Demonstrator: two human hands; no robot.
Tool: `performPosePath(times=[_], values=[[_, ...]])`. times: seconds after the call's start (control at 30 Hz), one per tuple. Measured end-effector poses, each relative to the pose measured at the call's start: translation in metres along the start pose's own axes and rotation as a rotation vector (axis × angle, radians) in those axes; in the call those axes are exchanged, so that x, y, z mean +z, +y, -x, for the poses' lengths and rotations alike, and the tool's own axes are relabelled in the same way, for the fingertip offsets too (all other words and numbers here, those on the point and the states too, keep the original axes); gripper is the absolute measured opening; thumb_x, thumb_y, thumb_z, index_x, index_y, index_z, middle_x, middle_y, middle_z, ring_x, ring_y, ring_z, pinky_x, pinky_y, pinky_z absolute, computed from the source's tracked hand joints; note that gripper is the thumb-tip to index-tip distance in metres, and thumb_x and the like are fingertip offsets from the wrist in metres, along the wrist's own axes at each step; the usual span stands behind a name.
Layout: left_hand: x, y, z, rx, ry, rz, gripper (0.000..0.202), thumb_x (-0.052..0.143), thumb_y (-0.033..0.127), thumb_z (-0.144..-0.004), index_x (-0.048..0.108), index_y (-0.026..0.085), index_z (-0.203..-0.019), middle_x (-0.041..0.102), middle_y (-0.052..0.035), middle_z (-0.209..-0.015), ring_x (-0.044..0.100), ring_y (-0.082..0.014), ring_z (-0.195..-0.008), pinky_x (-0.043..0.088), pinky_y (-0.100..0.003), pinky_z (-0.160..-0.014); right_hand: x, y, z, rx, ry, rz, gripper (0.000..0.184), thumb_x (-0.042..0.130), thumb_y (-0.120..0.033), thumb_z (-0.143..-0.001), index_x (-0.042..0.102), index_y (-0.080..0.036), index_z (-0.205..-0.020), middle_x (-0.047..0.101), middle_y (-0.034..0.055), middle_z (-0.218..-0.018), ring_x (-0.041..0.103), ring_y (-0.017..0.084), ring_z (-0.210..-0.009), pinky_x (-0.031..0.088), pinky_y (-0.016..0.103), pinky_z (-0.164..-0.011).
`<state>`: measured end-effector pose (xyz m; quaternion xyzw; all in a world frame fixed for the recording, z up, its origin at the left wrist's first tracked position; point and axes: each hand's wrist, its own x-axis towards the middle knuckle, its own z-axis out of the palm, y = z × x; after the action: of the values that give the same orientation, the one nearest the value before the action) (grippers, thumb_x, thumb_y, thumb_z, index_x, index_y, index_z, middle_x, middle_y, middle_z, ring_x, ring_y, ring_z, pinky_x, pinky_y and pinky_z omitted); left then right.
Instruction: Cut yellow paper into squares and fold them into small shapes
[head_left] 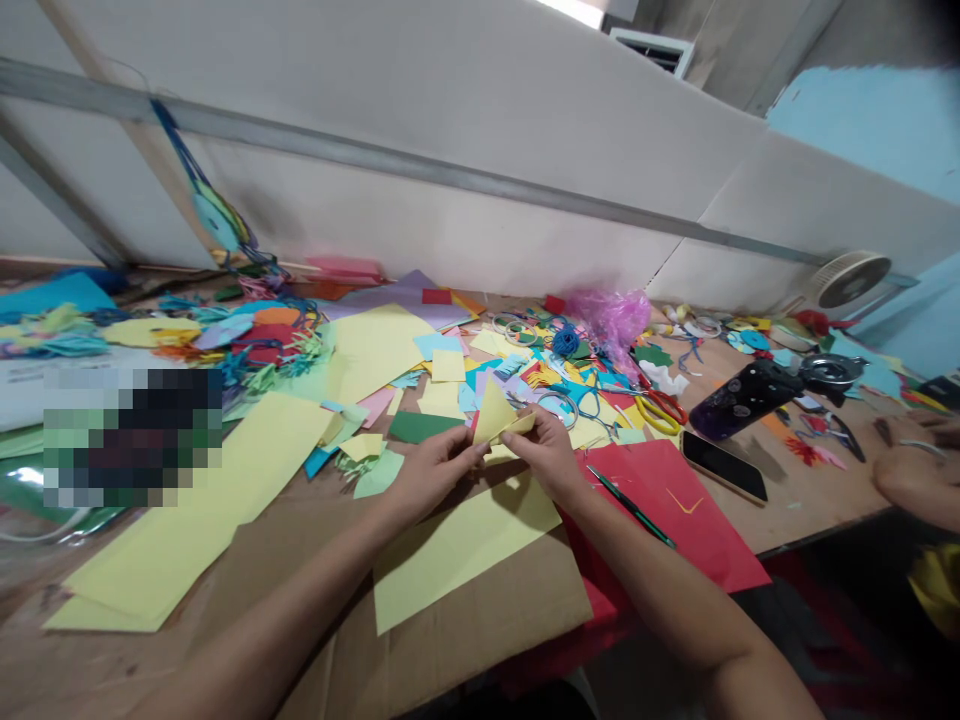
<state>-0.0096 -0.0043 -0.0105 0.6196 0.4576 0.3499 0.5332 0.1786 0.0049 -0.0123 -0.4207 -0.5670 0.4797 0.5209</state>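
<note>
Above a brown cardboard sheet, the left hand and the right hand pinch a folded yellow paper

Both hands are closed on the paper, with the thumbs and fingers pressing it from the two sides. Neither hand is open. The paper stands between them, at about the middle of the view, and its pointed corner goes up and away from the person. Its longer side seems to run from the hands toward this tip, but the fingers hide part of the folds. The right hand is a little nearer to the tip, and the left hand holds the lower side.

Under the hands lies a pale yellow sheet on the cardboard. Just past the fingertips there is a dark green paper. To the left, a long yellow paper lies across the table. To the right are a red paper with a thin green tool on it, and beside them a black phone. Farther on stand a dark bottle and yellow-handled scissors. Many colored paper scraps cover the far part of the wooden table. At the right edge, the arm of another person rests near the table edge.
</note>
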Motion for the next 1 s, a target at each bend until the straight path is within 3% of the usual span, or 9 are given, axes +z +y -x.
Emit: performPosePath(times=[0.17,0.43,0.67,1.0], values=[[0.001,-0.002,0.0,-0.001,0.025,0.094,0.04,0.062,0.058,-0.084,0.057,0.02,-0.074,0.058,0.0023,-0.065,0.052,-0.0138,-0.059,0.041,-0.025,-0.056,-0.001,-0.001,0.0,-0.018,-0.014,0.041,0.022,0.077,-0.032,-0.074,0.058,-0.021,-0.074,0.055,-0.0033,-0.072,0.05,0.014,-0.066,0.041,0.027,-0.064],[0.004,0.004,0.001,-0.039,0.042,0.195,0.044,0.067,0.062,-0.079,0.054,0.02,-0.071,0.055,0.0028,-0.062,0.049,-0.0126,-0.056,0.042,-0.024,-0.053,0.001,-0.005,0.0,0.093,0.037,-0.135,0.029,0.083,-0.032,-0.066,0.057,-0.021,-0.074,0.06,-0.0043,-0.068,0.054,0.013,-0.063,0.045,0.027,-0.064],[0.003,0.001,0.001,-0.011,0.054,0.141,0.044,0.065,0.061,-0.081,0.053,0.02,-0.069,0.054,0.0032,-0.06,0.049,-0.012,-0.054,0.039,-0.023,-0.05,0.002,-0.006,-0.001,0.104,0.025,-0.149,0.033,0.083,-0.034,-0.064,0.052,-0.023,-0.073,0.061,-0.0045,-0.067,0.057,0.015,-0.064,0.048,0.028,-0.063],[0.003,-0.007,-0.001,0.001,0.065,0.099,0.04,0.061,0.056,-0.088,0.052,0.021,-0.072,0.054,0.0032,-0.062,0.049,-0.0124,-0.054,0.037,-0.024,-0.052,0.001,-0.006,-0.003,0.183,-0.004,-0.217,0.052,0.084,-0.026,-0.062,0.057,-0.026,-0.107,0.068,-0.0041,-0.081,0.066,0.015,-0.068,0.052,0.025,-0.061]])
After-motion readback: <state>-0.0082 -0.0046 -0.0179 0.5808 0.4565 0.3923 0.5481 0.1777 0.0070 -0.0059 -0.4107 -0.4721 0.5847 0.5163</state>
